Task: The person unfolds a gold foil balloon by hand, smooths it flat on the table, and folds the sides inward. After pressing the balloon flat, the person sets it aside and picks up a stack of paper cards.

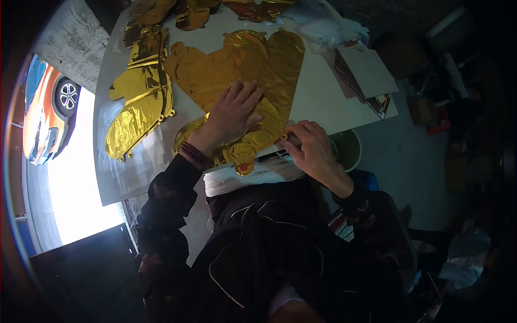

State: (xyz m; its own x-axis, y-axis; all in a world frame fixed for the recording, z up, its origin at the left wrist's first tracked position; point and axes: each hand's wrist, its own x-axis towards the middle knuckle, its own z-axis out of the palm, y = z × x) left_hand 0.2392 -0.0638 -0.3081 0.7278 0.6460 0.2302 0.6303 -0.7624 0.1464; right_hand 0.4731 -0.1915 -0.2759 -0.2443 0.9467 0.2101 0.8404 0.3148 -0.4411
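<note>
A flat gold foil balloon (237,64) lies across the table's near edge, its near part wrinkled and hanging a little over. My left hand (232,110) rests on it with fingers stretched out, palm down. At the balloon's near right edge, the curled fingers and thumb of my right hand (312,148) pinch a small tab of the foil. A round end with a red spot (244,167) sticks out toward my body between the hands. Another flat gold foil balloon (141,102) lies to the left of this one.
More gold foil pieces (193,15) lie at the table's far side. Clear plastic bags (331,29) and a white card (369,72) are at the right of the white table (318,102). A green bin (347,149) stands below its right edge. An orange car (48,113) is outside.
</note>
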